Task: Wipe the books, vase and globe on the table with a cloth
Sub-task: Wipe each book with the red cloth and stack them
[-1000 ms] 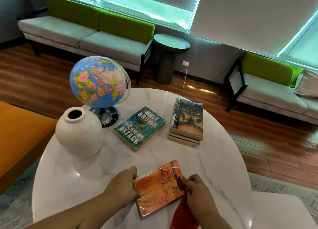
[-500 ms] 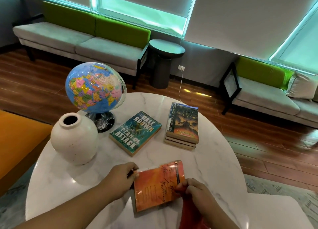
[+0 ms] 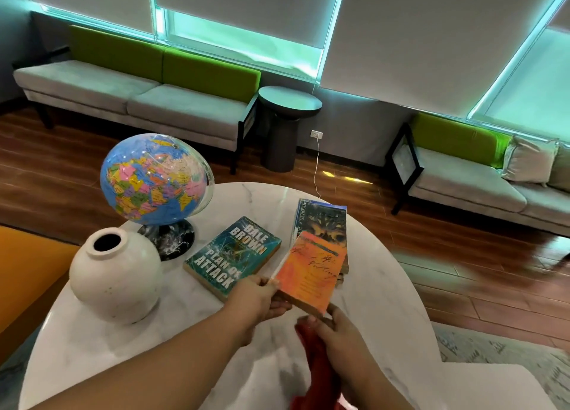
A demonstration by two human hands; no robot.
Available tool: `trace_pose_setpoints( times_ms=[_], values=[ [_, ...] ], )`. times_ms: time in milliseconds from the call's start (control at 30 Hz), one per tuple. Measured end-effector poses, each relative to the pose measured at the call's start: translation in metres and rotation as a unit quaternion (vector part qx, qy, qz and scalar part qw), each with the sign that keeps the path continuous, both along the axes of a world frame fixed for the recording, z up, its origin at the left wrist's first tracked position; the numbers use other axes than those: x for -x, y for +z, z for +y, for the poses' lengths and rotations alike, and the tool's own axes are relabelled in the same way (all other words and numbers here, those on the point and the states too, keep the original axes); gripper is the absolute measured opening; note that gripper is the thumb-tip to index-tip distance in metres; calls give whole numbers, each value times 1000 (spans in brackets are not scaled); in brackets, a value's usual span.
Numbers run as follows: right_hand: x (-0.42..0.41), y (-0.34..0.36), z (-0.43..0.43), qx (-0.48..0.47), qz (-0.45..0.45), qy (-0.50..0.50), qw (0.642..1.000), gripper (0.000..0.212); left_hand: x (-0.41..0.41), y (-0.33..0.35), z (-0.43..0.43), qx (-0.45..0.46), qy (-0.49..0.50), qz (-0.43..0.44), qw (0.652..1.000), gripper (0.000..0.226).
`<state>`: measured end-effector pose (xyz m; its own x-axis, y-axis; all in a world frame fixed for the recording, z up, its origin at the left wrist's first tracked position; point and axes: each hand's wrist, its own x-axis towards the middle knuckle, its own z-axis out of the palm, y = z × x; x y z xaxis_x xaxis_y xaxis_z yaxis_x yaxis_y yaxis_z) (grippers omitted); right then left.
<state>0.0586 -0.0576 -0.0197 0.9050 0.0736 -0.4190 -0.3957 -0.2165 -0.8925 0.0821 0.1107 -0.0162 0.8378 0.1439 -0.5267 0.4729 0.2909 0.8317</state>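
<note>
I hold the orange book (image 3: 311,271) raised and tilted at frame centre, in front of the stack (image 3: 324,220), probably to expose its covers for wiping. My left hand (image 3: 256,298) grips its left edge. My right hand (image 3: 337,334), lower centre, clutches the red cloth (image 3: 314,358), thumb steadying the near corner.

The counter (image 3: 379,286) in front of me is round, white marble with grey veins. At its left stands a cream vase (image 3: 115,283), mouth up. Just beyond it, farther off, is the globe (image 3: 154,178) on a black marbled base. Near the middle a teal book (image 3: 234,255) lies flat, cover up, set at an angle. To the far right sits a small stack of books (image 3: 320,218), well apart from the vase.
</note>
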Motion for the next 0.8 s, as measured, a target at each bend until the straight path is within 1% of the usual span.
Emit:
trace_pose_setpoints(
  times_ms=[33, 100, 200, 233, 333, 400, 467, 533, 633, 700, 800],
  values=[
    [-6, 3, 0, 22, -10, -28, 999, 35, -5, 0, -5, 5, -5, 10, 1000, 17],
    [-20, 5, -4, 90, -27, -58, 994, 38, -17, -1, -13, -13, -11, 30, 999, 12],
    [-41, 13, -9, 128, -42, -59, 989, 45, -35, 1, -19, -46, -10, 41, 998, 4],
    [-49, 15, -11, 138, -44, -59, 988, 45, -42, 1, -21, -47, -8, 44, 998, 5],
    [-76, 21, -15, 155, -56, -57, 985, 44, -65, 1, -25, -55, -18, 62, 996, 25],
    [-94, 23, -15, 159, -55, -46, 985, 45, -80, -2, -25, -97, -63, 52, 992, 40],
    [-108, 23, -12, 153, -47, -40, 986, 46, -89, 0, -25, -131, -106, 33, 985, 48],
    [-119, 22, -10, 151, -37, -38, 987, 46, -98, 0, -25, -139, -124, 34, 982, 57],
    [-132, 18, -6, 198, -37, -16, 979, 44, -109, -9, -22, -172, -147, 42, 973, 70],
    [-136, 14, -4, 222, -42, 1, 974, 35, -112, -13, -19, -195, -169, 47, 965, 70],
    [-140, 8, -6, 224, -41, 5, 974, 22, -108, -12, -19, -196, -187, 36, 962, 66]
  ],
)
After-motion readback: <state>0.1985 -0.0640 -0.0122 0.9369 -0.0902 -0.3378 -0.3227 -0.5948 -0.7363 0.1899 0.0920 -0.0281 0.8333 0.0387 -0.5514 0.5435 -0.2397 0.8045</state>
